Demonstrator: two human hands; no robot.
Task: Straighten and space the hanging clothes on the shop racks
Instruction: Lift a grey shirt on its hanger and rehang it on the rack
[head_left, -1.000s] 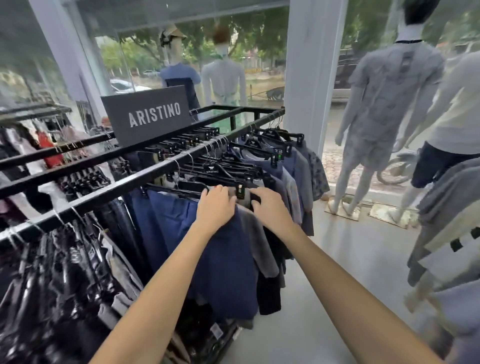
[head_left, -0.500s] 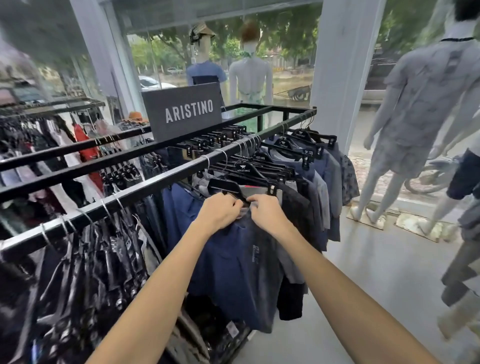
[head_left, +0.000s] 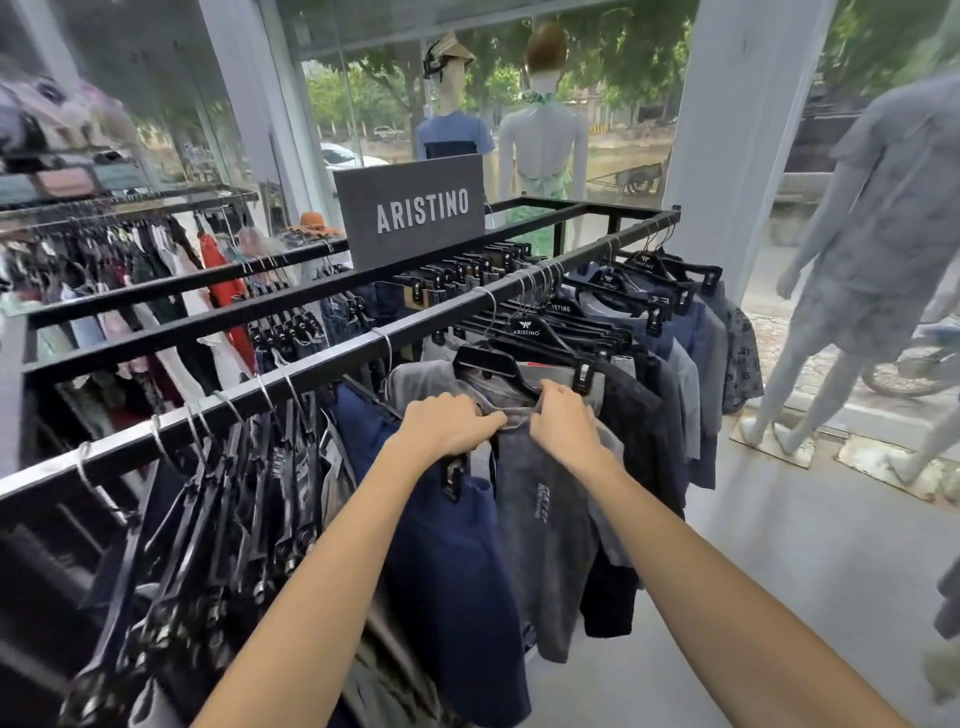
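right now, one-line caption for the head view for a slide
Left hand and right hand grip the waistband of grey shorts hanging on the black rail near the ARISTINO sign

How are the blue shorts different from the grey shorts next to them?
The blue shorts are plain dark navy; the grey shorts are mottled grey. The grey shorts carry pale printed lettering; the blue shorts show none. The left hand and the right hand both pinch the grey shorts' top edge, while the blue shorts hang just to their left. Both pairs hang below the same black rail.
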